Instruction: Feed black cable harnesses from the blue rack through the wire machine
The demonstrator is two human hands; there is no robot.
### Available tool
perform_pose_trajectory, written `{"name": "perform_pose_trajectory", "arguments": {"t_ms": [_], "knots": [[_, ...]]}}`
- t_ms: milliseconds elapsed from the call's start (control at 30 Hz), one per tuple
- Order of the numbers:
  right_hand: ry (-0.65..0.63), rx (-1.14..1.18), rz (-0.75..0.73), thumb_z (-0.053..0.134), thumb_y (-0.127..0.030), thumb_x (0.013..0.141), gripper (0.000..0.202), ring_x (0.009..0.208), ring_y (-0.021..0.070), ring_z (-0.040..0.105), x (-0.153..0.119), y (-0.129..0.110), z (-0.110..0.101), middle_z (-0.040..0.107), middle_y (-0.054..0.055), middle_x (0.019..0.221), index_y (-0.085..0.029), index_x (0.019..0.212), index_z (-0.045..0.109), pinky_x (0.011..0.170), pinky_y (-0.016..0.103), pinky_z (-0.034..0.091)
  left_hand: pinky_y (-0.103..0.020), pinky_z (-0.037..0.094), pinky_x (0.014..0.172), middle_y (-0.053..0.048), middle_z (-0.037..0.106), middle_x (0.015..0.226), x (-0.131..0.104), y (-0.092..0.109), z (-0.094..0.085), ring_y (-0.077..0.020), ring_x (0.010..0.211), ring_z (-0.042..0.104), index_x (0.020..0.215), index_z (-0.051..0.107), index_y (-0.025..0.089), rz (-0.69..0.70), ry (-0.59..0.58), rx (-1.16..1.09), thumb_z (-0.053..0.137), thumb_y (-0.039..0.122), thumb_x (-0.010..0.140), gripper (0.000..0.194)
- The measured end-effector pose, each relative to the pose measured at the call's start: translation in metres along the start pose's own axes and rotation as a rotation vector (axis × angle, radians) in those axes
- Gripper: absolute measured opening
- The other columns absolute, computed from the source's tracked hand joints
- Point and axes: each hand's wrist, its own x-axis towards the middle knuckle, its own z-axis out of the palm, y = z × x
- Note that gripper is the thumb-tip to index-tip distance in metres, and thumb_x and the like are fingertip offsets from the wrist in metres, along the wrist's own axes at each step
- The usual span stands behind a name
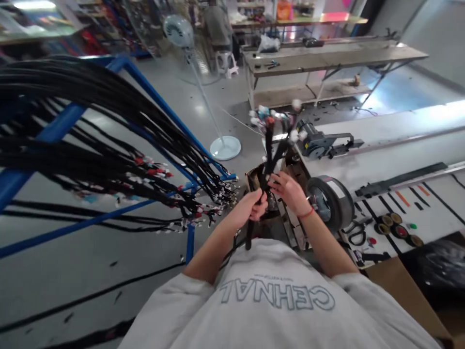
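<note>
A black wire harness (269,167) stands roughly upright in front of my chest, its upper part split into branches that end in white, blue and red connectors. Around its lower stem my left hand (254,205) is closed. On the right side of the stem, just above, is my right hand (288,192), its fingers bent and partly spread, fingertips at the harness. Whether those fingertips pinch anything is too small to tell. The harness's lower end hangs down by my shirt.
A blue rack (65,123) draped with black harnesses fills the left. To the right, a white workbench (385,145) holds a black tape roll (336,203), scissors (358,232) and small tape rolls. A fan (225,148) stands ahead; a cardboard box (407,295) is at lower right.
</note>
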Motion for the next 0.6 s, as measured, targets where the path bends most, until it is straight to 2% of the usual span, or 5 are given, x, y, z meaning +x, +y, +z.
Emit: {"name": "perform_pose_trajectory", "arguments": {"t_ms": [100,233,433,500,600], "knots": [[0.213,0.318,0.016,0.058,-0.057,0.085,0.038,0.095,0.0202,0.066,0.034,-0.027,-0.003,0.069,0.004,0.105,-0.026,0.106,0.065,0.081,0.037,0.057,-0.015,0.006,0.035,0.012,0.018,0.050,-0.027,-0.018,-0.020,-0.0028,0.039,0.009,0.070,0.036,0.021,-0.251,-0.175,0.086,0.057,0.070,0.077,0.054],[0.480,0.489,-0.030,0.062,-0.045,0.084,0.030,0.086,0.0169,0.065,0.015,-0.037,0.000,0.068,0.001,0.091,-0.024,0.105,0.064,0.076,0.032,0.057,-0.018,0.004,0.038,0.011,0.020,0.051,-0.052,-0.018,-0.055,-0.0033,0.041,0.010,0.070,0.035,0.021,-0.476,-0.257,0.147,0.054,0.073,0.075,0.056],[0.664,0.527,0.213,0.078,-0.023,0.067,0.019,0.049,0.0082,0.047,-0.072,0.032,0.011,0.048,-0.005,0.054,-0.018,0.074,0.061,0.055,0.022,0.049,-0.022,0.011,0.041,0.010,0.024,0.050,-0.068,-0.013,-0.105,-0.0044,0.044,0.015,0.066,0.041,0.019,-0.817,-0.383,0.407,0.052,0.079,0.072,0.062],[0.677,0.578,0.239,0.077,-0.020,0.067,0.019,0.044,0.0054,0.038,-0.088,0.056,0.008,0.046,-0.007,0.053,-0.019,0.074,0.060,0.049,0.019,0.045,-0.022,0.019,0.045,0.008,0.030,0.051,-0.068,-0.019,-0.113,-0.0061,0.046,0.024,0.065,0.046,0.017,-0.816,-0.427,0.513,0.052,0.077,0.074,0.061],[0.794,0.690,0.155,0.070,-0.015,0.069,0.016,0.041,0.0042,0.034,-0.087,0.074,-0.012,0.053,-0.007,0.059,-0.019,0.083,0.063,0.045,0.018,0.042,-0.023,0.025,0.049,0.005,0.039,0.058,-0.051,-0.033,-0.113,-0.0086,0.052,0.032,0.077,0.054,0.016,-0.652,-0.342,0.656,0.052,0.074,0.075,0.058]]}}
